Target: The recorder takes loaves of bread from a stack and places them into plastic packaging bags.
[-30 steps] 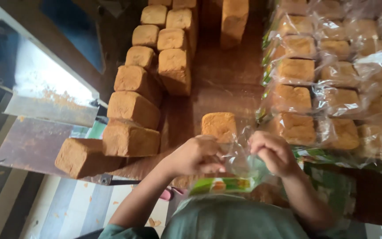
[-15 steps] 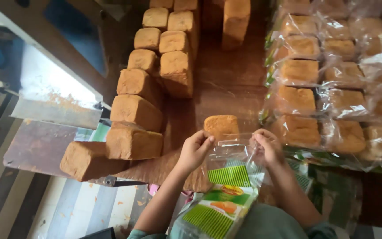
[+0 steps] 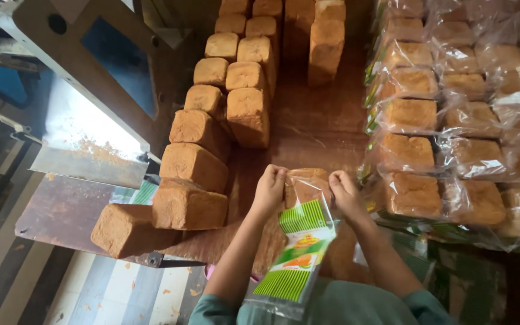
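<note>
Hands at centre frame, both raised over a brown wooden table. Left hand pinches the left edge of the mouth of a clear plastic bag; fingers curled tight on the film. Right hand pinches the right edge of the same mouth, fingers likewise closed on the plastic. Bag hangs down from the 2 hands toward the person's body; lower part carries green stripes and an orange motif, upper part is clear.

Bread loaf, brown-crusted, sits on the table directly between the hands and shows through the clear upper film. Cannot tell whether it is already inside the bag or just behind it.

Left of the hands: unwrapped loaves in a stepped row running away along the table, the nearest one at the table's corner. Right of the hands: bagged loaves packed in several rows. Far left: metal machine with a sloped steel chute carrying crumbs. Striped floor below, scattered with crumbs.
</note>
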